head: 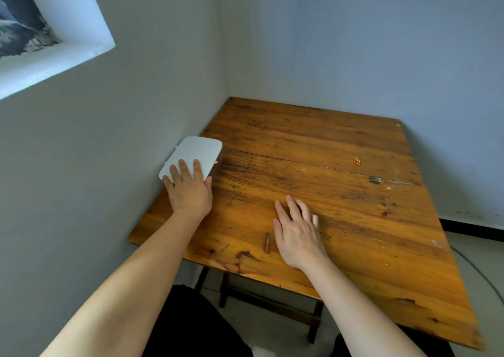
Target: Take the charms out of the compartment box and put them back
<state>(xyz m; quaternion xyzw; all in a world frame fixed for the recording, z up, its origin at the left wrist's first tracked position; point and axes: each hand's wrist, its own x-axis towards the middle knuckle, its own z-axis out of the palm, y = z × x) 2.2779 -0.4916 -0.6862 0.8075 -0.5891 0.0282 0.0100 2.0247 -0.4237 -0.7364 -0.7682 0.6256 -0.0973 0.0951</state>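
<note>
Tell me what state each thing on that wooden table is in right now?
Compartment box: lid shut, at the table's left edge by the wall.
Gold charms: loose on the table, far right of the box.
Left hand: flat on the box lid.
Right hand: open, empty, over the table.

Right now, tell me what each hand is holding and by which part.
The left hand rests its fingers on the white box lid's near end. The right hand lies flat, holding nothing.
</note>
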